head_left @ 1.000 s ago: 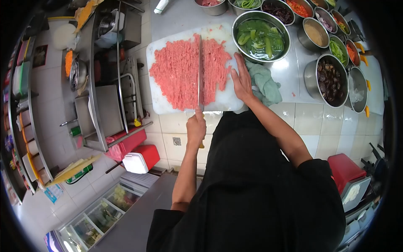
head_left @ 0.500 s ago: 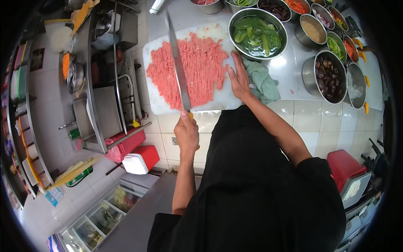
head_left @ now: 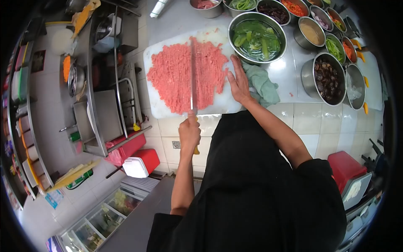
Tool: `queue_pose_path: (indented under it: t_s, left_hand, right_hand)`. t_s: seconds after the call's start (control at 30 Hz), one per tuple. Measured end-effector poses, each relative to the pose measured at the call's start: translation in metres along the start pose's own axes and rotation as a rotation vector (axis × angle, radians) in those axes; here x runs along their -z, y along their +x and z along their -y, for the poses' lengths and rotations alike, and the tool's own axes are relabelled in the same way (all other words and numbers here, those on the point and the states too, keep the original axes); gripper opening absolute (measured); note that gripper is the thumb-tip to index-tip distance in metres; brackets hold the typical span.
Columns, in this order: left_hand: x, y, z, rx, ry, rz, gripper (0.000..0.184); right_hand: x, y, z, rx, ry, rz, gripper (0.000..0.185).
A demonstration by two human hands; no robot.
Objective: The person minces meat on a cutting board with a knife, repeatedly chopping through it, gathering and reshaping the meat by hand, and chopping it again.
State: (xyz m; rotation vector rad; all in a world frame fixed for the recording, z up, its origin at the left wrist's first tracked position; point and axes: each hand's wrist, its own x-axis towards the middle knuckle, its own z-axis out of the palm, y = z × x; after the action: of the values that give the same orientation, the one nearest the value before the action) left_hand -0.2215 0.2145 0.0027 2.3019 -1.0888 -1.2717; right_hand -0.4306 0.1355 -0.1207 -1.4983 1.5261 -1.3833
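Observation:
My left hand (head_left: 189, 133) is wrapped around the yellow handle of a long knife (head_left: 193, 80). Its blade points away from me and lies across the middle of a flattened spread of minced meat (head_left: 168, 80). Under the meat is a white cutting board (head_left: 157, 110), whose surface shows around the edges. My right hand (head_left: 240, 86) rests on the board's right side, fingers stretched out and holding nothing. Just right of that hand lies a crumpled green cloth (head_left: 262, 84). A metal bowl of green vegetables in water (head_left: 258, 38) stands beyond my right fingertips.
Several metal containers of cut ingredients crowd the right of the counter, among them a pot of dark mushroom-like pieces (head_left: 326, 80). At the back lies a white wrapped roll (head_left: 159, 7). Metal shelving (head_left: 94, 122) stands to the left, with a red-and-white box (head_left: 140, 161) below.
The knife has shifted right across the meat, and its blade has turned from slanting left to nearly straight ahead. My left hand moved slightly toward me; my right hand stays nearly in place.

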Motion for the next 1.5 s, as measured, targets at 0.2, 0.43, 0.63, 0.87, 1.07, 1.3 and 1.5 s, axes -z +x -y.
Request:
queue_pose_path:
  t_s: [0.2, 0.43, 0.63, 0.87, 1.07, 1.3, 1.5]
  left_hand:
    - [-0.02, 0.02, 0.056, -0.425, 0.154, -0.146, 0.067]
    - [-0.005, -0.022, 0.012, -0.374, -0.36, -0.194, 0.064]
    - [0.011, -0.016, -0.005, 0.077, -0.039, 0.021, 0.066]
    - [-0.004, 0.0, 0.035, -0.096, -0.038, -0.067, 0.068]
    - [-0.016, -0.012, 0.04, -0.42, -0.304, -0.283, 0.07]
    - [0.01, -0.017, 0.015, -0.105, -0.148, -0.111, 0.07]
    - [0.009, -0.001, 0.013, 0.096, -0.038, 0.012, 0.067]
  right_hand:
    - [0.0, 0.0, 0.003, -0.019, 0.05, 0.019, 0.068]
    - [0.003, 0.0, 0.005, -0.005, 0.035, 0.012, 0.066]
    - [0.0, -0.002, 0.0, 0.001, 0.042, 0.006, 0.068]
    - [0.002, 0.001, 0.003, 0.002, 0.017, 0.026, 0.069]
    - [0.003, -0.004, 0.003, -0.02, 0.035, 0.02, 0.068]
    - [0.001, -0.001, 0.002, -0.001, 0.032, 0.006, 0.067]
    - [-0.001, 0.004, 0.002, 0.002, 0.023, 0.005, 0.066]
